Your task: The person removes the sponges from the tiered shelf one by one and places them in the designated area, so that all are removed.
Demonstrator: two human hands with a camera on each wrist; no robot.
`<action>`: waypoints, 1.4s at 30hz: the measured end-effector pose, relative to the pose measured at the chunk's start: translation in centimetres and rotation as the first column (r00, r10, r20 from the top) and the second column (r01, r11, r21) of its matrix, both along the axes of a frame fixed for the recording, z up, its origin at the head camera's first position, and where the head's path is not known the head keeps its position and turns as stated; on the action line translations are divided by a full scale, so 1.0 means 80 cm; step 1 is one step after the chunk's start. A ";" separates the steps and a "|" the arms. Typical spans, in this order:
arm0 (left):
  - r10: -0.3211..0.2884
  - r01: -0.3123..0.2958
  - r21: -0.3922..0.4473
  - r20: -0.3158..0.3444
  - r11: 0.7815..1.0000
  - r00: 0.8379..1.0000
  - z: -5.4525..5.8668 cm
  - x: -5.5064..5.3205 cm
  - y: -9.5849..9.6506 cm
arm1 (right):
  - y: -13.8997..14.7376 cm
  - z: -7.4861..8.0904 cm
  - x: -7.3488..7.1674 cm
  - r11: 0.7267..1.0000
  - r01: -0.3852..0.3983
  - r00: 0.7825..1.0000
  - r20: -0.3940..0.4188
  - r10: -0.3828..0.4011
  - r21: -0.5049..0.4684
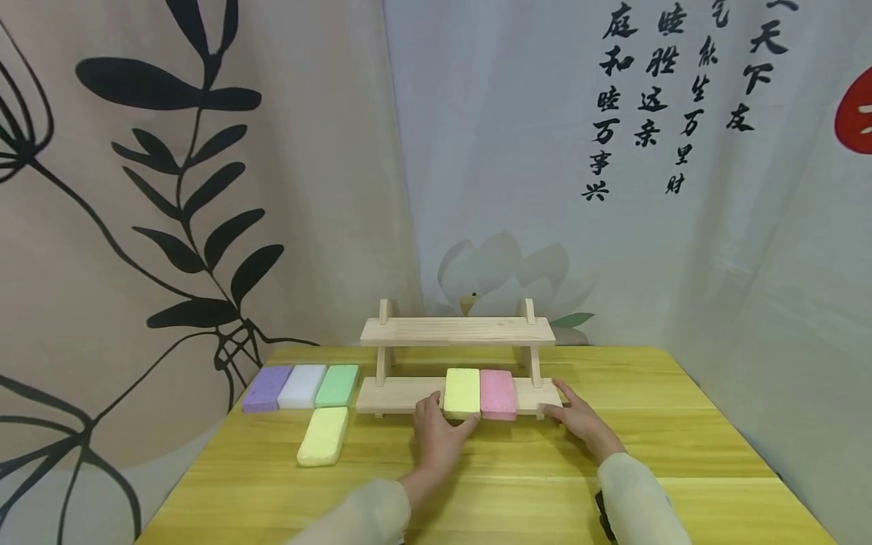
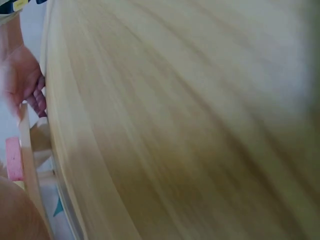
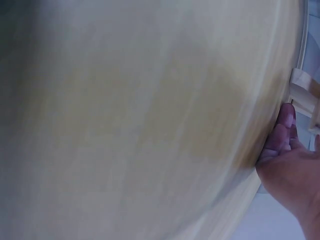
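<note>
On my head feed, a pale curtain [image 1: 341, 151] fills the upper frame, with dark printed plants at left. Black brush characters [image 1: 664, 60] run down its upper right; I can read 庭和睦万事兴, 睦胜远亲, 能生万里财 and 天下友, the columns cut off at the top edge. A red disc [image 1: 854, 113] at the far right edge carries a white character, too cropped to read.

Below spreads the wood-grained table [image 1: 518, 492], and on it, at centre, a two-tier wooden rack [image 1: 456, 331].

My left hand [image 1: 439, 435], lower centre, holds the yellow block [image 1: 462, 392] on the lower tier — fingers along its left side, thumb at its lower right corner, the gap just the block's width. My right hand [image 1: 582, 424] grips the lower tier's right end, thumb at the front, fingers at the side; both wrist feeds show little more than tabletop and part of this grip.

The pink block [image 1: 498, 394] sits against the yellow one's right side. Left of centre, purple [image 1: 267, 389], white [image 1: 302, 387] and green [image 1: 337, 386] blocks lie in a row — a pale yellow block [image 1: 322, 437] just below the green.
</note>
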State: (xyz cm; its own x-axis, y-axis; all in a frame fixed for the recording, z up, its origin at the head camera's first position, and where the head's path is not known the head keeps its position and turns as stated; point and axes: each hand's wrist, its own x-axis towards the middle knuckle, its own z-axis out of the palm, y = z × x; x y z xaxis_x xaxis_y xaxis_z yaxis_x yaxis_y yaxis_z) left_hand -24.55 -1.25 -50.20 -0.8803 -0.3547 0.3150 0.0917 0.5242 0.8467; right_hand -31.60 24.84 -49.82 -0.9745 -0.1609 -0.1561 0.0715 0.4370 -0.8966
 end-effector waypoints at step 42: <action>0.059 -0.058 0.027 -0.044 0.998 0.997 -0.006 -0.015 -0.009 | 0.008 -0.022 -0.020 0.999 0.024 1.000 0.010 -0.023 -0.036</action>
